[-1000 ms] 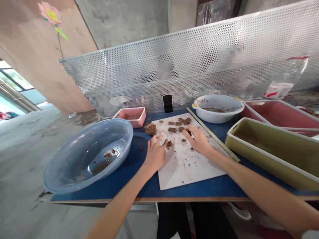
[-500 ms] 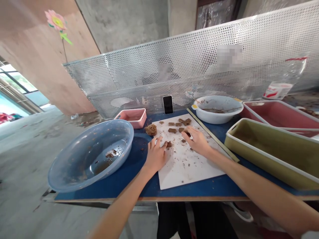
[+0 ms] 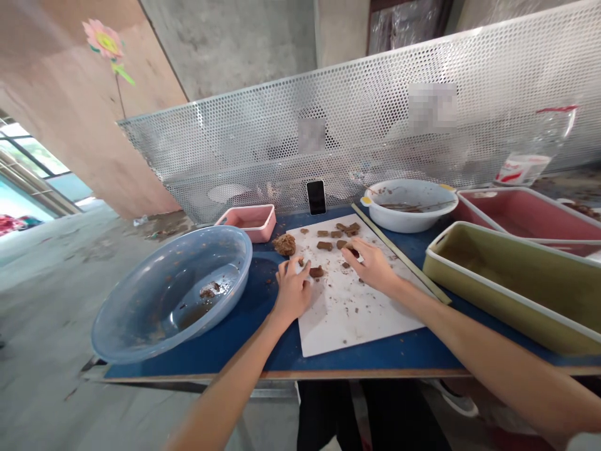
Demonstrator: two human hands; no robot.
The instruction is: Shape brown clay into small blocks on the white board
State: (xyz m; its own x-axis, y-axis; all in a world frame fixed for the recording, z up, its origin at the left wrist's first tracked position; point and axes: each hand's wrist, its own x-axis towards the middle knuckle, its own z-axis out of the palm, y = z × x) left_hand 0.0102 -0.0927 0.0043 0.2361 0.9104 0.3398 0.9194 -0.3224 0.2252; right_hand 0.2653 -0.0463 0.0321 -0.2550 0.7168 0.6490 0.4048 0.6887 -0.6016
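Note:
My left hand [image 3: 292,290] rests at the left edge of a white board [image 3: 328,338], fingers bent but apart. Just right of its fingertips lies a brown clay-like piece [image 3: 316,272]; a small brown crumb [image 3: 301,261] shows by the fingers, and I cannot tell if they touch it. My right hand [image 3: 370,265] is curled, thumb and fingers round a brown clay-like block [image 3: 355,253], partly hidden. Several short brown blocks [image 3: 323,245] lie beyond on the board. A rough brown lump [image 3: 284,245] sits at the board's far left corner.
A large blue basin [image 3: 141,326] with murky water stands left. A small pink tray [image 3: 263,233], phone [image 3: 316,197] and white basin [image 3: 404,222] are behind. A thin strip [image 3: 399,254] lies along the board's right side, beside a green trough [image 3: 507,288] and pink trough [image 3: 539,216].
My left hand has drawn slightly left, its fingers coming off the brown piece, which now shows more fully. My right hand has stayed in place.

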